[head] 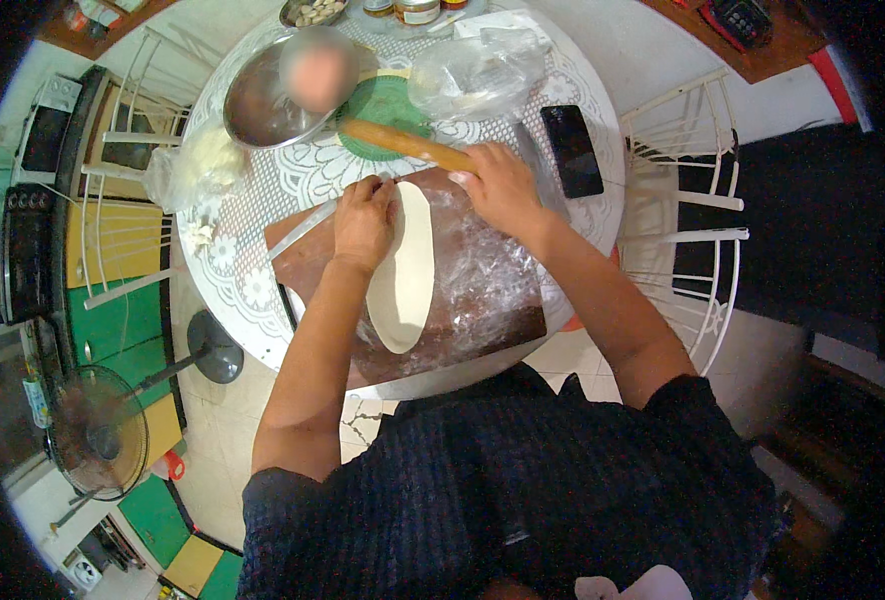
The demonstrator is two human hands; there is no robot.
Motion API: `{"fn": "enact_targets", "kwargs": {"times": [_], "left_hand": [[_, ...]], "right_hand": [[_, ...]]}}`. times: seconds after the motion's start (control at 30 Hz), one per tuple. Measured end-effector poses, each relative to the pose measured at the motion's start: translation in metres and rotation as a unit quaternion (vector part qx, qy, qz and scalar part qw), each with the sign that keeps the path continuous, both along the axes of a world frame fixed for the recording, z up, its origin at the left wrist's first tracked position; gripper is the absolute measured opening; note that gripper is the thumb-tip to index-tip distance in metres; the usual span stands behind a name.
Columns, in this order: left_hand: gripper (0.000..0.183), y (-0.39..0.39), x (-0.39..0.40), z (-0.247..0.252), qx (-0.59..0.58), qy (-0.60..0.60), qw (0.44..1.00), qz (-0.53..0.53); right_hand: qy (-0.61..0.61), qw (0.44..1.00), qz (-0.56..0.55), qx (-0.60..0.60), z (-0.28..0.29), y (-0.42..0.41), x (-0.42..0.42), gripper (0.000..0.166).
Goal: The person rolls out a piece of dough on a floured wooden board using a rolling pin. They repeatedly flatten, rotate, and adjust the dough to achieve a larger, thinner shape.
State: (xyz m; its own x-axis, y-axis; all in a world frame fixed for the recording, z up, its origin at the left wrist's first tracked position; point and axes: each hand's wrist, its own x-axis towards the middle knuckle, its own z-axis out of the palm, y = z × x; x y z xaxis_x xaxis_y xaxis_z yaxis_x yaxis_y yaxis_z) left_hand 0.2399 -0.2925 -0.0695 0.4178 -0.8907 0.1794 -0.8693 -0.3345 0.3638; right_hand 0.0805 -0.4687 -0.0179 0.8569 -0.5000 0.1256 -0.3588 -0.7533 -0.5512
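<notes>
A long oval sheet of pale rolled dough (405, 277) lies on a brown board (480, 300) dusted with flour. My left hand (364, 221) rests at the dough's upper left edge with bent fingers; whether it grips anything is hidden. From beneath that hand a flat, light strip (304, 229) runs out to the left across the board's corner. My right hand (506, 184) is closed around one end of a wooden rolling pin (405, 142). The pin is raised past the board's far edge, its other end over a green round mat (386, 112).
A metal bowl (259, 112), partly covered by a blur, stands far left beside bagged dough (221, 161). Clear plastic bags (480, 71), jars (416, 11) and a black phone (571, 150) share the round table. White metal chairs (686, 199) flank it; a fan (101, 435) stands left.
</notes>
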Motion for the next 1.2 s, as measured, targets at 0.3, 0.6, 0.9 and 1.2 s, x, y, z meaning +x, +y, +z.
{"fn": "enact_targets", "kwargs": {"times": [0.3,0.6,0.9,1.2], "left_hand": [[0.025,-0.025,0.020,0.018,0.143,0.261,0.952,0.070],[0.022,-0.030,0.021,0.038,0.209,0.205,0.956,-0.002],[0.021,-0.025,0.021,0.025,0.161,0.206,0.965,0.006],[0.012,0.013,-0.007,0.078,0.043,0.255,0.957,-0.133]], "right_hand": [[-0.090,0.957,-0.217,0.170,-0.016,0.037,-0.137,0.025],[-0.074,0.943,-0.248,0.211,-0.039,0.044,-0.193,0.025],[-0.046,0.926,-0.273,0.257,-0.021,0.081,-0.186,0.023],[-0.045,0.937,-0.260,0.230,-0.027,0.111,-0.182,0.028]]}}
